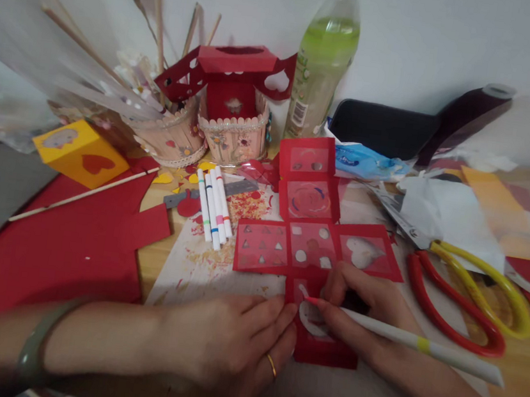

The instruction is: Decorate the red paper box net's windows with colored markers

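A red paper cutout (pixel 325 283) lies unfolded as a cross of square panels, with cut shapes such as triangles, circles and a heart under a clear film. My left hand (pixel 233 339), with a gold ring, rests flat with its fingertips on the lower panel's left edge. In my right hand (pixel 362 307) is a white marker (pixel 394 330) with a yellow band, its reddish tip touching the lower panel by a pale rounded shape. Several white markers (pixel 214 208) lie side by side beyond my left hand.
Scissors (pixel 455 299) with red and yellow handles lie at the right. A green drink bottle (pixel 323 64), a phone (pixel 382 129) and two decorated baskets (pixel 231 136) stand behind. Red sheets (pixel 79 253) and a yellow box (pixel 82 153) occupy the left.
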Demonstrator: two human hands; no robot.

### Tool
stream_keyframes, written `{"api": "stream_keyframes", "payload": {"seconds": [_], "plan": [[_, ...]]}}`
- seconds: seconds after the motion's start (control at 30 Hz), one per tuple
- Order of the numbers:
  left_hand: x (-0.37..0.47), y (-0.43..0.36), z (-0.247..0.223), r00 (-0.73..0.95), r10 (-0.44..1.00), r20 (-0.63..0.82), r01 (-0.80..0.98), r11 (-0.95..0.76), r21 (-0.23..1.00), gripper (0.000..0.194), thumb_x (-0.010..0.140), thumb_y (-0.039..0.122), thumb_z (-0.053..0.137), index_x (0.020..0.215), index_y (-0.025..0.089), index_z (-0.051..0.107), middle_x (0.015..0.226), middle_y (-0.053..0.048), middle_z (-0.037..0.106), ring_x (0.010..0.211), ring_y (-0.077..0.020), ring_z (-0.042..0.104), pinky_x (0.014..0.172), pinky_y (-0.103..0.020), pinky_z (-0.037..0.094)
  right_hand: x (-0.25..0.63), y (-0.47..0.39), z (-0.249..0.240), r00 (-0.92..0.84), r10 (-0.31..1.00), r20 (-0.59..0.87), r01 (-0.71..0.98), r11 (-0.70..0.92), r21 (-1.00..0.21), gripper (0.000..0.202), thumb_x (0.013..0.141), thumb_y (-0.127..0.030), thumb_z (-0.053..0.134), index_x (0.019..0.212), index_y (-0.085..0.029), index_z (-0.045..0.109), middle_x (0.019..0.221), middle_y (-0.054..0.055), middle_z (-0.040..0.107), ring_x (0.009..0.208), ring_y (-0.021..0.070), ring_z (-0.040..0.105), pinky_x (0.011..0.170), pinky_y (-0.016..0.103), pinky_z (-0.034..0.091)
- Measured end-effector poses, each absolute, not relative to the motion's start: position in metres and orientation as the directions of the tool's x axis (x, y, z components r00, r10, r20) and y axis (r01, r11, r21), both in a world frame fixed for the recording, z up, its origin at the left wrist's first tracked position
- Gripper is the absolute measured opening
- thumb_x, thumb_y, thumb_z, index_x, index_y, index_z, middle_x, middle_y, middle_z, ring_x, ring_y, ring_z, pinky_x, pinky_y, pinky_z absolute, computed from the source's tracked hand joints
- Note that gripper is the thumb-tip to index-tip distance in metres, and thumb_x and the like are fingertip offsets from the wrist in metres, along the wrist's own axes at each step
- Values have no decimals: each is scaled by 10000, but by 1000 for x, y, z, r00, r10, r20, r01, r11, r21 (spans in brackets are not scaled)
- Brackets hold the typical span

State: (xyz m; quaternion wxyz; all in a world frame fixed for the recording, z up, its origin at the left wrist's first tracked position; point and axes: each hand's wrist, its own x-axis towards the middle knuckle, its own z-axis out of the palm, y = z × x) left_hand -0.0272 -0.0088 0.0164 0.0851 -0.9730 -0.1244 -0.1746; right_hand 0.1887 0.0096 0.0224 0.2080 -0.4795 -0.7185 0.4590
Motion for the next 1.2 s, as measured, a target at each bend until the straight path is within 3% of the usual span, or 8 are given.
{"api": "stream_keyframes", "payload": {"seconds": [0.97, 1.2], "plan": [[-26, -10, 15, 892, 215, 399, 284, -951, -121, 312, 894, 133, 355, 992, 42, 637, 987, -152, 689, 885, -226, 660, 689, -302, 549, 190, 9, 24, -467, 873, -140, 503, 132, -854, 208, 801, -267, 505, 629, -217, 399, 550, -34, 473, 506, 116, 413, 456, 241, 302], [-27, -9, 14, 894, 192, 404, 267, -954, -137, 315, 897, 122, 353, 1000, 32, 637, 995, -156, 687, 889, -237, 660, 701, -311, 549, 190, 11, 29, -304, 946, -114, 475, 47, -879, 252, 802, -320, 546, 614, -216, 415, 576, -28, 483, 519, 118, 440, 466, 238, 349]]}}
